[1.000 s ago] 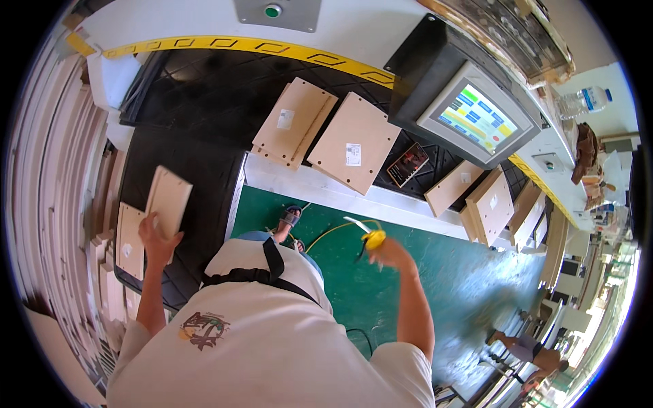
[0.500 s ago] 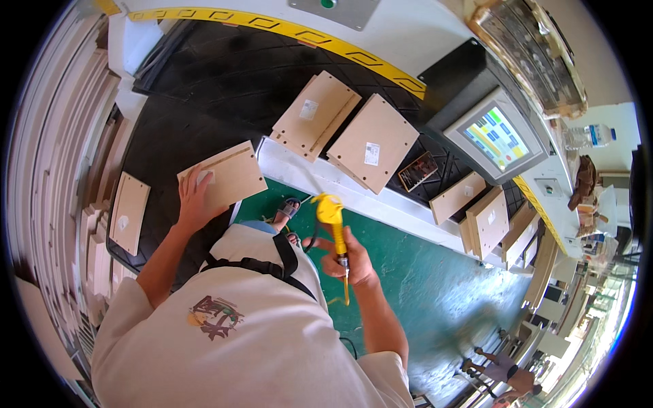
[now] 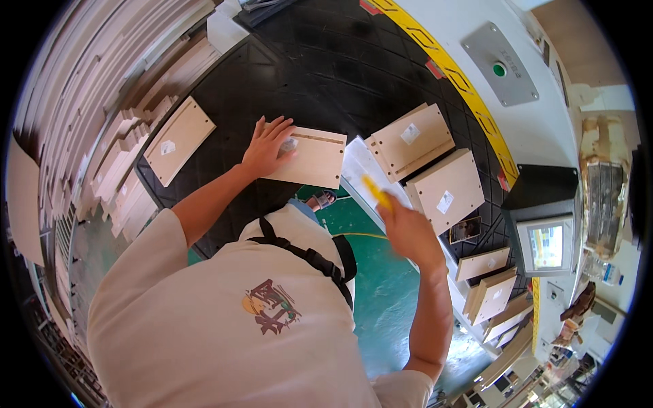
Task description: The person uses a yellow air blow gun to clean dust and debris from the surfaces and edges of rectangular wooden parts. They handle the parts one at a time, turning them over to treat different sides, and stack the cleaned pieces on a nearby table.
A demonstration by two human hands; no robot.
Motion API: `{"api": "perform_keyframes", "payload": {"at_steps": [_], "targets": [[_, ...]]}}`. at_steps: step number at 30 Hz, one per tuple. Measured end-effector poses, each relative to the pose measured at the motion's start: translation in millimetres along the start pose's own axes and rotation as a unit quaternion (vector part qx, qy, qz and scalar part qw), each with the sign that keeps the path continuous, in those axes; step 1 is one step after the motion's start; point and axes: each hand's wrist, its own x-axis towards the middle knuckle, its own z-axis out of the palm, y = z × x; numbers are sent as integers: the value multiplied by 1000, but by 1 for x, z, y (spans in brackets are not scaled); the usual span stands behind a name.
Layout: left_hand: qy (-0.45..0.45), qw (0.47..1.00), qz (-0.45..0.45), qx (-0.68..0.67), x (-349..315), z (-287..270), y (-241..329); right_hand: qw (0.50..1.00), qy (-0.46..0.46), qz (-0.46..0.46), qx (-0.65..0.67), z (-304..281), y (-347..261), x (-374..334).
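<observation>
My left hand [image 3: 266,144] lies flat on a pale wooden panel [image 3: 314,158] with a groove along its far edge, pressing it onto the black work mat [image 3: 320,75]. My right hand [image 3: 408,230] is closed around a yellow tool [image 3: 376,192], blurred by motion, held just right of that panel and near the mat's white front edge. Two more pale panels with small white stickers [image 3: 411,139] [image 3: 446,190] lie on the mat to the right of the tool.
Another stickered panel [image 3: 178,139] lies at the mat's left. Stacks of wooden boards [image 3: 95,115] fill the left side. A machine screen [image 3: 546,246] and more panels [image 3: 491,287] stand at right. Below is a green floor [image 3: 388,299] with a yellow hose.
My left hand has carried the panel from the left stack onto the mat and laid it flat. My right hand has brought the yellow tool up toward the panel.
</observation>
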Motion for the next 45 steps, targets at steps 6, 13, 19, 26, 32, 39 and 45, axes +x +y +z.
{"api": "perform_keyframes", "payload": {"at_steps": [6, 13, 19, 26, 32, 39, 45], "targets": [[12, 1000, -15, -23, -4, 0, -27, 988, -145, -14, -47, -11, 0, 19], [57, 991, -106, -53, -35, -2, -66, 985, -139, -43, 88, 8, -1, 25], [69, 992, -99, -45, -30, 4, -72, 984, -87, -119, 95, 26, -59, 47], [88, 993, -67, -48, -31, 2, -78, 964, -63, -248, 74, 39, -85, 58], [108, 991, -54, -54, -30, 10, -78, 968, -76, -187, 150, 68, -68, 54], [100, 989, -59, -91, -21, 11, -83, 956, -105, -147, 233, 84, -48, 34], [48, 997, 34, 40, -6, 2, -64, 935, -168, -119, 289, 73, -14, -10]]}}
